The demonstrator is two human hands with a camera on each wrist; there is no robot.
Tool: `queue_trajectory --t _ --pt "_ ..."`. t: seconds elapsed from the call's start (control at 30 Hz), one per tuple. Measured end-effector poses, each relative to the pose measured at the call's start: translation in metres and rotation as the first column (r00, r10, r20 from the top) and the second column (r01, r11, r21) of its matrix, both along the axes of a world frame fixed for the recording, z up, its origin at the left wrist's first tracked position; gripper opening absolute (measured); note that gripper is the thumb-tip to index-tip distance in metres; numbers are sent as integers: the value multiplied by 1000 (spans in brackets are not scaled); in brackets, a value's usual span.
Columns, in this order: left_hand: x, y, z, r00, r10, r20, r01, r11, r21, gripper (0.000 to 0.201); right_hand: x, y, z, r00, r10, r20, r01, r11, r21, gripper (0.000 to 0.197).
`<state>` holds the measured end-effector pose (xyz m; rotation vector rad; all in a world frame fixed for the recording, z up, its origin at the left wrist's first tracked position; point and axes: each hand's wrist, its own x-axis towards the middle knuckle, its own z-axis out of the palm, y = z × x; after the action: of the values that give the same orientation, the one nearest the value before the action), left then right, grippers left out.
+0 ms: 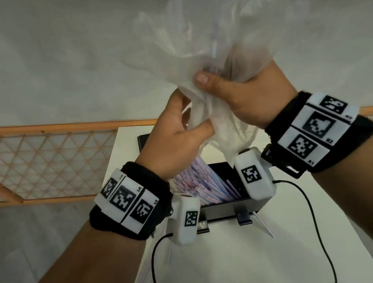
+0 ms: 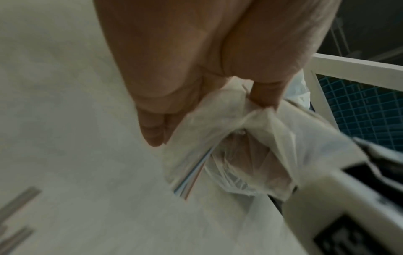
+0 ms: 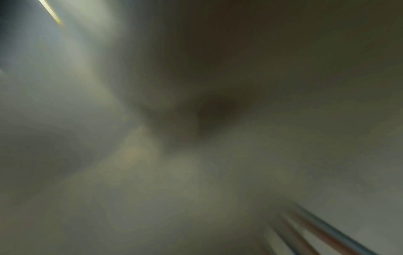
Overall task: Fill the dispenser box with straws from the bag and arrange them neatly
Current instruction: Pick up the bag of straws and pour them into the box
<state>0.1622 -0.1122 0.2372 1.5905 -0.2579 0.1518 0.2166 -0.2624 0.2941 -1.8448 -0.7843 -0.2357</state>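
Both hands hold a translucent plastic bag (image 1: 213,34) upside down above the black dispenser box (image 1: 228,208). My left hand (image 1: 178,128) pinches the bag's crumpled mouth (image 2: 246,117). My right hand (image 1: 233,91) grips the bag higher up, thumb pressed on the plastic. A few striped straws (image 2: 194,170) still show inside the bag. Many pink, blue and white straws (image 1: 201,182) lie slanted in the box. The right wrist view is blurred, showing only hazy plastic and straws (image 3: 327,231).
The box stands on a white table (image 1: 234,266). Loose straws lie on it: one (image 1: 264,225) right of the box, others (image 1: 146,269) at the left edge. A wooden lattice railing (image 1: 39,162) runs behind. Black cables (image 1: 311,215) hang from the wrist cameras.
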Motion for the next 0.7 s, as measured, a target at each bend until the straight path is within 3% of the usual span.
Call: queue_trajectory --t 0.1,0.3,0.43,0.5,0.63,0.7 --pt "1 -3 -8 985 136 -103 -136 991 11 69 2 -29 -26 995 -63 -72 58 996 -60 12" --pt "9 -18 -34 949 173 -262 -187 982 -28 48 8 -64 -88 969 -159 -189 101 953 -285 24" --pt "14 -26 -43 919 213 -333 -239 970 -41 33 7 -72 -91 960 -198 -200 128 941 -314 21" --pt "15 -27 -45 905 223 -362 -263 962 -66 29 5 -72 -87 962 -217 -164 157 936 -316 10" --pt "14 -28 -42 894 259 -366 -307 949 -78 38 2 -65 -71 981 -167 -103 130 945 -300 6" --pt "10 -25 -35 896 323 -303 -346 938 -23 46 3 -64 -62 981 -180 -72 156 954 -258 21"
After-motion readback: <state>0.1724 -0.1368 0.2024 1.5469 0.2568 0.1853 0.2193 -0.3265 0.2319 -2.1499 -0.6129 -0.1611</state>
